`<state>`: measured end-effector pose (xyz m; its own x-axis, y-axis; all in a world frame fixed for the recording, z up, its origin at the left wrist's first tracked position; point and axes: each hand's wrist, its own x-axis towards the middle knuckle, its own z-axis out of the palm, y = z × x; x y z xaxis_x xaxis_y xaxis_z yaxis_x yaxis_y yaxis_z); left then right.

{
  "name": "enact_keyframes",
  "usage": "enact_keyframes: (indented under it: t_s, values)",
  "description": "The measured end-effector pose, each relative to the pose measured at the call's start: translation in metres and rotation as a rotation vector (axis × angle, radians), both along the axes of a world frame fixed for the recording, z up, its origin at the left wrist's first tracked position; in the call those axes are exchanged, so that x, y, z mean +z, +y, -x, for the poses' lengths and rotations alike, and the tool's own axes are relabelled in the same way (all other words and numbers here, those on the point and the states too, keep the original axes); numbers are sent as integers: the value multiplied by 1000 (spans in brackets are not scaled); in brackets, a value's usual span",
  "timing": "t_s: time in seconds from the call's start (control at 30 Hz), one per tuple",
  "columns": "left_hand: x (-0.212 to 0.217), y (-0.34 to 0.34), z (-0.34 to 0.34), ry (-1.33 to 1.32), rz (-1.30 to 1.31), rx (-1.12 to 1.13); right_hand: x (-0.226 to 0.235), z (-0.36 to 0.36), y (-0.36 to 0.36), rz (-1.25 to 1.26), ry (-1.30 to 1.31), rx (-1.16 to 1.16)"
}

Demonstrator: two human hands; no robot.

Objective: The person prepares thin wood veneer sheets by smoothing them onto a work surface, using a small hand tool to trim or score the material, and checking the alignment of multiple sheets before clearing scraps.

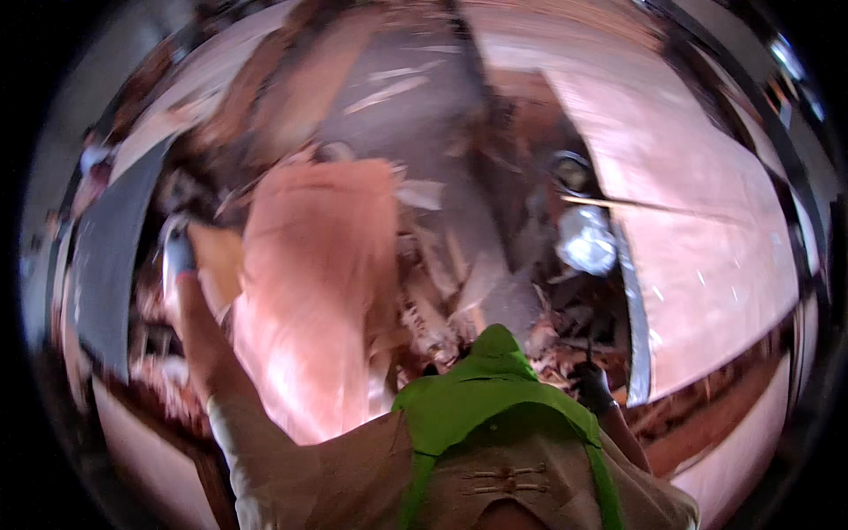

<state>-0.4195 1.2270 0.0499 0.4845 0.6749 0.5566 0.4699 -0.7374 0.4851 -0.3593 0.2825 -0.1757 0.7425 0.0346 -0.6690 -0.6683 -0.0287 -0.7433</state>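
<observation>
Green vest (pixel 481 389) below; left hand (pixel 179 256) grips pinkish sheet (pixel 314 291).

Veneer sheet (pixel 309 291): pale salmon-pink, faintly streaked grain. Large plywood panel (pixel 707 265): pinkish-tan, speckled with small white flecks. Left hand (pixel 179 252): wore a grey-white glove. Right hand (pixel 592 384): wore a dark, near-black glove. Safety vest (pixel 486 397): bright lime green over a beige shirt (pixel 353 477). Wood scraps (pixel 442 300): reddish-brown and tan. Crumpled plastic (pixel 585 240): glossy white-grey.

Blurred view, possibly a crumpled clear plastic bag (pixel 586 240) right of centre, no labels, signs, screens
</observation>
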Motion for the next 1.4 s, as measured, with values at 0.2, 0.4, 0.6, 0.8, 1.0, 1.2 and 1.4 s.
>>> enact_keyframes:
  t_s: [0.2, 0.4, 0.6, 0.8, 1.0, 1.2, 1.4]
  values:
    - [-38, 23, -124, 320, 53, 116, 49, -76, 33, 125, -59, 16]
    - [-57, -44, -285, 623, 6, 291, 18, -217, 46, -152, -159, -220]
    - [-90, -249, -527, 633, -160, -208, 22, -343, 114, -260, -195, -378]
    - [-135, -623, -678, 436, 319, -1421, 40, -397, 125, -319, -158, -577]
    - [-200, -847, -647, 869, 10, -1643, 31, -329, 52, -167, -272, -967]
    - [-213, -913, -595, 896, 45, -1679, 43, -186, 31, 92, -139, -1377]
    - [-258, -908, -613, 1093, 1061, -1585, 68, -134, 106, 733, 226, -1333]
